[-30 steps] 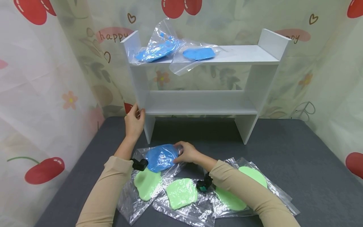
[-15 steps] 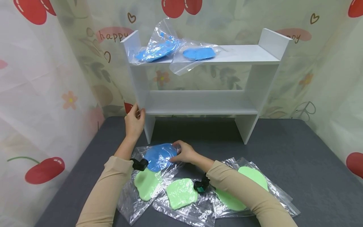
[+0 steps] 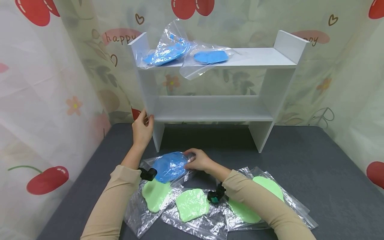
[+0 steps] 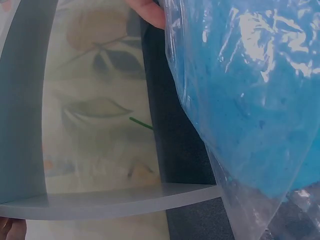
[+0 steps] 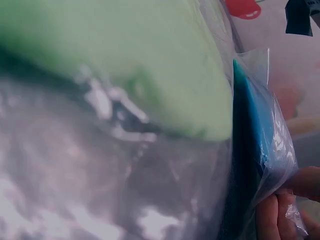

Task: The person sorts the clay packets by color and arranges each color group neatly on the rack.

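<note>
Dark tbl (image 3: 303, 163) & white shelf (image 3: 210, 108) same as b4. R hand (image 3: 200, 160), pinching blue bag (image 3: 168, 167), shifted slightly right; L hand (image 3: 142, 131) still grips shelf's side.

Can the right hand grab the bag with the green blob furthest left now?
Probably not yet: the right hand pinches the blue bag, which overlaps the top of that green blob in the head view. Once free, the hand looks close enough.
</note>
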`<state>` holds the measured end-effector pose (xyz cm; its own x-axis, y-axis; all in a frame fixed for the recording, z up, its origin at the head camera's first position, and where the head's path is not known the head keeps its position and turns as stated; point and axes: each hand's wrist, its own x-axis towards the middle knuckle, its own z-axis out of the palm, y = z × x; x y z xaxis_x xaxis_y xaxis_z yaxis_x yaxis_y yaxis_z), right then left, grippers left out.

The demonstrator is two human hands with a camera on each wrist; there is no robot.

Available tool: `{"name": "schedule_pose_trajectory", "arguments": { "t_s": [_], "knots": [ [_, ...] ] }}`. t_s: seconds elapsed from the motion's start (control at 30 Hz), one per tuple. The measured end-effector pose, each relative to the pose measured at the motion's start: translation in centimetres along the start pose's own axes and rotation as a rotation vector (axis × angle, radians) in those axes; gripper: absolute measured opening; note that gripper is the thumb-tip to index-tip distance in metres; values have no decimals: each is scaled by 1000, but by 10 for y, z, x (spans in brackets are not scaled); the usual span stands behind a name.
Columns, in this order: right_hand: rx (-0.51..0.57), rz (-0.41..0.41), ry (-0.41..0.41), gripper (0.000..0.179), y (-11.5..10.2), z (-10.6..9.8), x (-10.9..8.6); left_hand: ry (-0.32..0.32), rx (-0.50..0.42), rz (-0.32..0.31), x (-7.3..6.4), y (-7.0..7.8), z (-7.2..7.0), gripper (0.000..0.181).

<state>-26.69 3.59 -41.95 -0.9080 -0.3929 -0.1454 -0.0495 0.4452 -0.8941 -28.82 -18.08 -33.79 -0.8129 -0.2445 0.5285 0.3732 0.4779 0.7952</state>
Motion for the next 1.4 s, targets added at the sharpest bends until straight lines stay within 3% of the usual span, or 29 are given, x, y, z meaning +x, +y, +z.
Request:
{"name": "schedule_pose_trajectory", "arguments": {
  "t_s": [0.23, 0.7, 1.4],
  "knots": [
    [23, -61, -28, 47, 4, -8, -3, -1, 3, 2, 0, 0, 0, 40],
    [5, -280, -121, 50, 8, -32, -21, 2, 9, -3, 0, 0, 1, 39],
    [60, -374, -69, 50, -8, -67, -52, 6, 11, -7, 1, -1, 1, 39]
  ]
}}
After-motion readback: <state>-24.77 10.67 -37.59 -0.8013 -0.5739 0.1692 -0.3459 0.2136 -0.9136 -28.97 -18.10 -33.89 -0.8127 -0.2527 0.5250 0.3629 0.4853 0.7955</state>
